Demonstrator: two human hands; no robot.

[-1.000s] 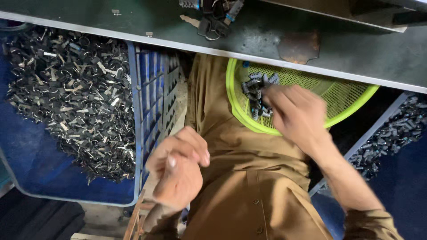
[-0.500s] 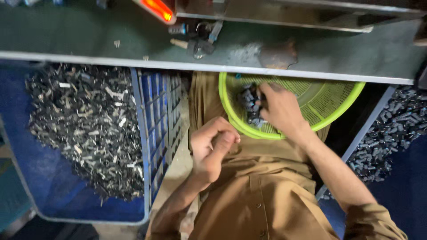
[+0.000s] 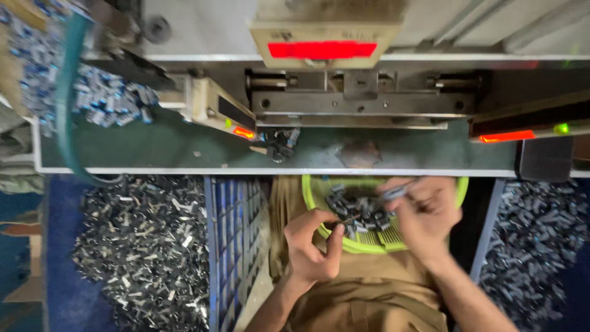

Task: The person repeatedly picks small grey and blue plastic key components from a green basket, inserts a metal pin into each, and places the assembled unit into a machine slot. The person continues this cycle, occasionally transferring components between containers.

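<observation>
we sit at a green workbench (image 3: 160, 150) with a grey metal press (image 3: 362, 98) along its far edge, at twelve o'clock, lit by red lamps.

our left hand (image 3: 313, 246) has its thumb and forefinger pinched together on a small metal part (image 3: 349, 219), a thin dark piece held at the near rim of the basket; the other fingers are curled in. our right hand (image 3: 424, 212) is blurred, its fingers bent around a small grey piece (image 3: 394, 193) that sticks out at its ten o'clock side; it looks gripped, though the blur keeps us from telling how tightly.

both hands are over a round lime-green plastic basket (image 3: 319, 212) resting on our lap, just below the bench edge. inside it lies a heap of small metal parts (image 3: 362, 209), grey and dark, between the two hands. under the basket we see our tan work clothes (image 3: 369, 295).

at nine o'clock from the left hand stands the wall of a blue plastic crate (image 3: 230, 246), and beyond it a big pile of shiny metal scraps (image 3: 141, 246). at three o'clock from the right hand, past a blue edge, lies another pile of dark metal pieces (image 3: 541, 240). on the bench at eleven o'clock sits a cluster of finished bluish parts (image 3: 110, 98), with a green hose (image 3: 64, 98) curving past them.
</observation>
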